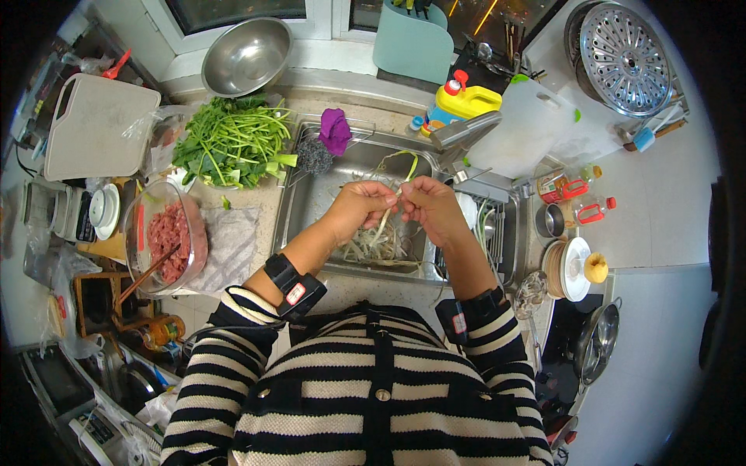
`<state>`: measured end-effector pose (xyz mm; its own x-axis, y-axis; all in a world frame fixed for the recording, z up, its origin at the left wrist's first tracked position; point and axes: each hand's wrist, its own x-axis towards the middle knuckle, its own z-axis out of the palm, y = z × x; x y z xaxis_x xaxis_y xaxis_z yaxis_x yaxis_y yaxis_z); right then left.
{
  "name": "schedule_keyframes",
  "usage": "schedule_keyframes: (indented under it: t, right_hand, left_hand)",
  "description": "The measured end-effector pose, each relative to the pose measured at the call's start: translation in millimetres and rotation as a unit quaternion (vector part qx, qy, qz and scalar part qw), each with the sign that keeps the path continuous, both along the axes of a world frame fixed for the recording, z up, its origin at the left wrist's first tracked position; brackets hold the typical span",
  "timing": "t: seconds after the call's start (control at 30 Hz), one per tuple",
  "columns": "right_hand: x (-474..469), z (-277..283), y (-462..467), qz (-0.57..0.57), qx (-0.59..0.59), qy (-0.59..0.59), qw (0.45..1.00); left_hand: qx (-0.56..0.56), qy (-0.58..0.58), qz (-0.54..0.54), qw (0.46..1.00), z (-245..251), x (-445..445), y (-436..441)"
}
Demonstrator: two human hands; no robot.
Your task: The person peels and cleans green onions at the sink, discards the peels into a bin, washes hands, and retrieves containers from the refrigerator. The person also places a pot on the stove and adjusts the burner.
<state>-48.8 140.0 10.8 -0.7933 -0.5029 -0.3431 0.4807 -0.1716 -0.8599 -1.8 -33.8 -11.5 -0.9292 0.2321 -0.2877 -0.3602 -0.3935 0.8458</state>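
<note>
Over the left basin of the stainless steel sink (284,227), my left hand (364,204) and my right hand (430,207) meet, fingertips close together. Both pinch a thin scallion (384,226), with a pale part hanging below the fingers and a green leaf (413,166) curling above them. The exact grip is partly hidden by the fingers. Beneath my hands lies a heap of pale scallion peelings (373,247) in the basin. More scallions (481,224) lie over the drying rack in the right basin.
A steel scrubber (315,156) and a purple cloth (335,131) sit at the sink's back left corner. Leafy greens (233,143) and a glass bowl (200,233) of minced meat (169,239) are on the left. The faucet (466,131) and a yellow jug (469,103) stand behind the sink.
</note>
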Motion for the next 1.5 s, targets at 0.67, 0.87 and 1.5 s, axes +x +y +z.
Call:
schedule_keyframes:
  t: [0.67,0.87,1.5]
  right_hand:
    - [7,3,-3,0.007,0.093,0.053,0.994]
    - [4,-11,-1,-0.068,0.095,0.014,0.993]
    - [-2,-5,3,-0.060,0.024,0.019,0.998]
  left_hand:
    - [-0.096,0.024,-0.031,0.995,1,-4,4]
    - [-0.055,0.017,0.033,0.998,-4,-2,8]
    - [-0.234,0.092,0.013,0.968,-11,-6,14]
